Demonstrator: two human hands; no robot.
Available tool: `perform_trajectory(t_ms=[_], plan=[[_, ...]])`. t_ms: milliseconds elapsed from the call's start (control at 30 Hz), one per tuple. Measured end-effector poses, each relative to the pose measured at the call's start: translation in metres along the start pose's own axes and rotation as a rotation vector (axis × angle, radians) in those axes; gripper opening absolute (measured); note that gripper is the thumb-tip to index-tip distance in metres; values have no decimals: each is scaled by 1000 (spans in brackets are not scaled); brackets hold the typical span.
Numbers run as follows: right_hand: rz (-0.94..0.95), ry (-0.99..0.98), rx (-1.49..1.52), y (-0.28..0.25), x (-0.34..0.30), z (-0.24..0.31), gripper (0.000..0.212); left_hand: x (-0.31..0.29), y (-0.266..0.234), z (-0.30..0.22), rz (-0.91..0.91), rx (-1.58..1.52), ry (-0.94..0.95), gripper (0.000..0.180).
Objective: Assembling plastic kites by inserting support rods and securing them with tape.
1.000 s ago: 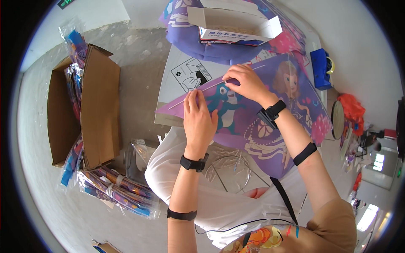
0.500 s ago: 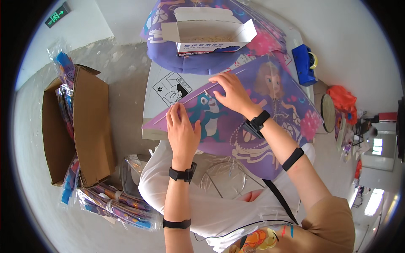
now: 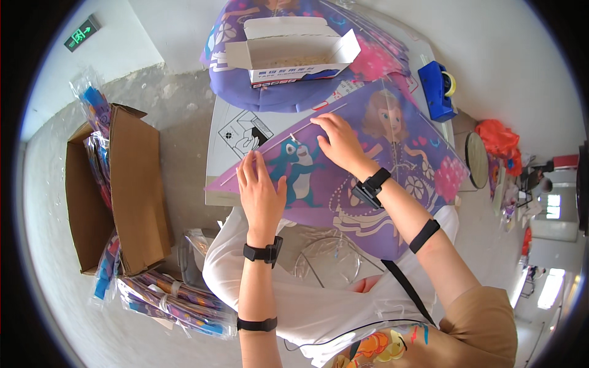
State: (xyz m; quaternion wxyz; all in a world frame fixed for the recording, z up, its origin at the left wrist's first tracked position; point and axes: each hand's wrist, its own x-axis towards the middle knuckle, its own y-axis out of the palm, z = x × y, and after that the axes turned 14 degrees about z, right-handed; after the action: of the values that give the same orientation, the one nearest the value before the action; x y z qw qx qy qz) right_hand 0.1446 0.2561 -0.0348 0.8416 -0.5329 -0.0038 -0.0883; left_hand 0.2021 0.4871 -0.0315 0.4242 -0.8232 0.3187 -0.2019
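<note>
A purple kite [image 3: 307, 205], printed with a princess and a teal animal, lies over the table and partly across my lap. Along its upper left edge runs a thin pale rod [image 3: 270, 146], with a small white fitting [image 3: 294, 138] near the middle. My left hand [image 3: 261, 199] rests on the kite near its left corner, fingers outstretched and tips at the rodded edge. Farther up that edge is my right hand [image 3: 343, 145], thumb and index finger spread apart, fingertips touching the kite by the rod. Neither hand visibly grips anything.
Behind the kite, an open white box [image 3: 294, 75] sits on a stack of purple kites [image 3: 264, 98]. A blue tape dispenser [image 3: 437, 92] stands at the table's right. A cardboard carton [image 3: 140, 190] and plastic-wrapped bundles [image 3: 178, 303] are on the floor to the left.
My right hand has slid a little to the right along the kite's edge, away from the white fitting. My left hand stays near the left corner. The whole view has shifted slightly.
</note>
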Motion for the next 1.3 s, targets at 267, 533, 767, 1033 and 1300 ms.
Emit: perform_trajectory(t_ms=[267, 533, 767, 1033, 1300], plan=[[-11, -7, 1, 3, 3, -4, 38, 0, 3, 1, 6, -29, 16, 68], [-20, -24, 13, 5, 5, -5, 36, 1, 4, 2, -6, -43, 27, 67], [-25, -40, 24, 4, 7, -4, 34, 2, 6, 5, -23, -78, 41, 67], [-7, -33, 9, 1, 7, -2, 34, 3, 2, 4, -28, -70, 30, 68], [-5, -55, -7, 0, 8, -3, 35, 2, 5, 6, -18, -89, 11, 69]])
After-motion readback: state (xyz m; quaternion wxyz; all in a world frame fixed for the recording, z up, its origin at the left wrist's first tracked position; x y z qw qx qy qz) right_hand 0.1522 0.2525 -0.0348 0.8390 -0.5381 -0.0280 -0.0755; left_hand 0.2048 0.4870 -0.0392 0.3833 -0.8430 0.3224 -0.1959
